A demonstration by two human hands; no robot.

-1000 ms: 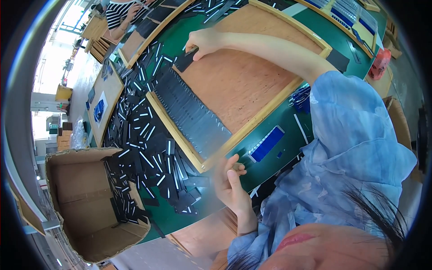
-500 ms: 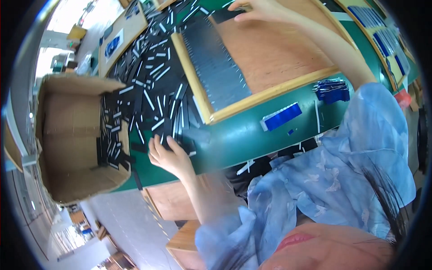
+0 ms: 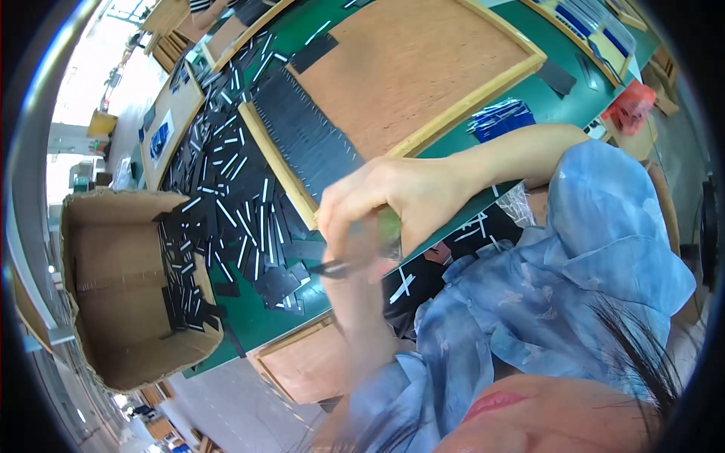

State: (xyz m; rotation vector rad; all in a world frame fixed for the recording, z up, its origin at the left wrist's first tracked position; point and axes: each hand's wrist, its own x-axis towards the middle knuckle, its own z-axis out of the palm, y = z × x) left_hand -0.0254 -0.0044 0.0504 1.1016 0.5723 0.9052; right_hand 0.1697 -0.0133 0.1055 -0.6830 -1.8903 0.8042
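My right hand (image 3: 400,192) is in front of the tray's near corner, palm down, fingers curled toward my left hand. What they close on is hidden. My left hand (image 3: 361,275) is just beneath it, smeared by motion, its fingers not readable. A small dark strip (image 3: 331,268) juts out between the two hands; which hand grips it I cannot tell. Behind them lies a wood-framed tray (image 3: 445,124) with a row of overlapping black strips (image 3: 302,128) along its left side. One separate black piece (image 3: 315,53) lies at the row's far end.
Loose black strips with white ends (image 3: 226,177) cover the left of the green table (image 3: 245,302). A cardboard box (image 3: 113,257) stands at the table's left end. Blue packets (image 3: 501,119) lie right of the tray, near a red plastic bag (image 3: 630,107). Another person's arm (image 3: 208,13) shows far off.
My right hand has come from the tray's far side to the near edge. My left hand has moved right, away from the loose strips, to meet it. The view has shifted.
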